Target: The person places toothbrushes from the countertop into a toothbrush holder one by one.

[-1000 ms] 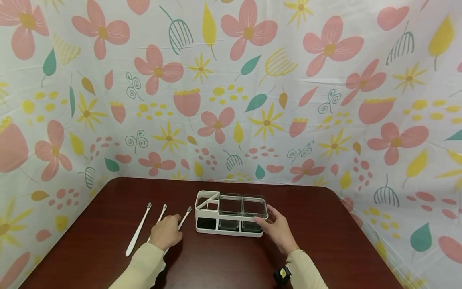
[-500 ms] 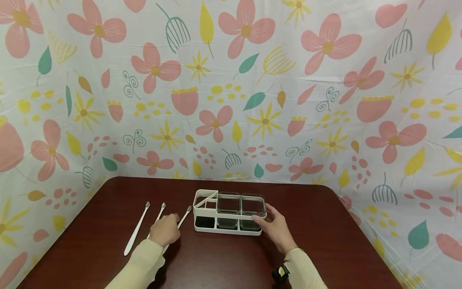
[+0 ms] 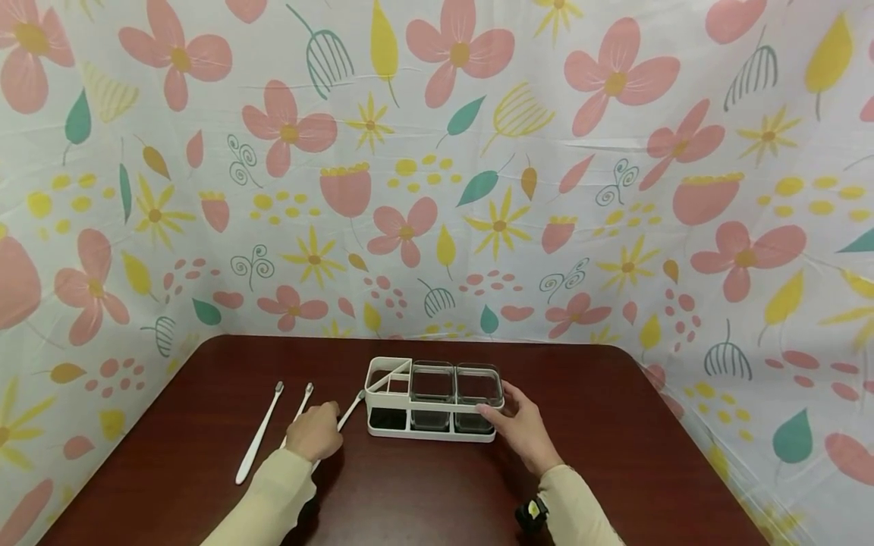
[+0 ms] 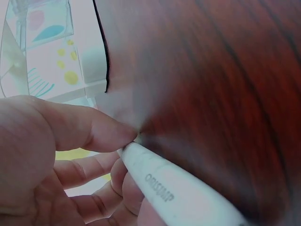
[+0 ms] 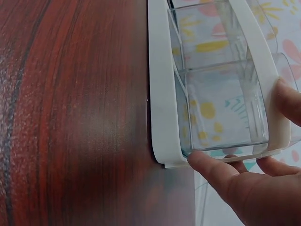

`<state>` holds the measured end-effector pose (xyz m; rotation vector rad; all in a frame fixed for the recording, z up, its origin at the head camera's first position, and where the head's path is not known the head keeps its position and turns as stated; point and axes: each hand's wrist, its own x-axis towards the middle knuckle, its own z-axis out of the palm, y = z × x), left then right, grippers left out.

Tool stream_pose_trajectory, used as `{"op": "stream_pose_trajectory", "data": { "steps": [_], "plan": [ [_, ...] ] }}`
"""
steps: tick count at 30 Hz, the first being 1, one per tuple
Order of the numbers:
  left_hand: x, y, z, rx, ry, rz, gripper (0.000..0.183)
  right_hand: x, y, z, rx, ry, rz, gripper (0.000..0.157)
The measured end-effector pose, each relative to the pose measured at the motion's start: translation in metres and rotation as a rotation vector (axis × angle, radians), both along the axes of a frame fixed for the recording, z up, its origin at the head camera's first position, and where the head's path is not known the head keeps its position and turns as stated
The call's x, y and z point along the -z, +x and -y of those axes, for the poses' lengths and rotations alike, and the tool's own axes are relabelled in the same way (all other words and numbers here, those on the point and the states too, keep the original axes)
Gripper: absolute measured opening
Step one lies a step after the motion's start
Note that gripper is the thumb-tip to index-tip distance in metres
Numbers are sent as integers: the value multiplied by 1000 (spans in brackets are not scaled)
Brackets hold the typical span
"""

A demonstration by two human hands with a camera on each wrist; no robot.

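Thumb and fingers of my left hand (image 3: 314, 432) pinch the rightmost white toothbrush (image 3: 350, 410). In the left wrist view, its thick handle (image 4: 176, 190) with grey lettering slants down to the right, close over the table. Its head points at the left end of a white toothbrush holder (image 3: 430, 436). The holder has two tiers, a divided section at left and two clear cups (image 3: 433, 381) at right. My right hand (image 3: 526, 432) grips the holder's right end, thumb on the upper rail (image 5: 270, 94) and fingers along the end.
Two more white toothbrushes lie to the left: one at the far left (image 3: 258, 436), another partly hidden behind my left hand, its head (image 3: 309, 388) showing. A black strap device (image 3: 531, 516) sits at my right wrist. A flowered cloth (image 3: 437, 167) hangs behind the dark wooden table (image 3: 423, 500).
My left hand has shifted slightly to the right, and the pinched toothbrush's head is nearer the holder. My right hand keeps its grip and the holder stays in place.
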<state>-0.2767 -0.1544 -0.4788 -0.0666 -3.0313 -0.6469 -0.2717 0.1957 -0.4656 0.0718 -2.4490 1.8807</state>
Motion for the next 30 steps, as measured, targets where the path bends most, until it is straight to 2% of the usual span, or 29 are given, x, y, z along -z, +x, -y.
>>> {"op": "stream_pose_trajectory", "data": {
  "steps": [5, 9, 14, 18, 24, 27, 30],
  "plan": [
    [1, 2, 1, 10, -3, -14, 23, 1, -1, 1, 9, 18, -4, 72],
    [-3, 5, 2, 9, -3, -15, 11, 2, 0, 2, 8, 13, -9, 71],
    [-9, 7, 4, 5, 13, -34, 10, 1, 1, 2, 6, 10, -20, 71],
    [-15, 6, 6, -3, 27, -54, 14, 0, 0, 1, 4, 5, -23, 71],
    [-29, 7, 6, -11, 102, -32, 27, 0, -1, -1, 3, -6, -13, 71],
    [-37, 9, 6, -12, 135, -46, 38, 0, -1, -1, 1, -18, 1, 72],
    [-43, 9, 5, -14, 166, -73, 38, 0, -1, -1, -6, -37, 15, 73]
  ]
}}
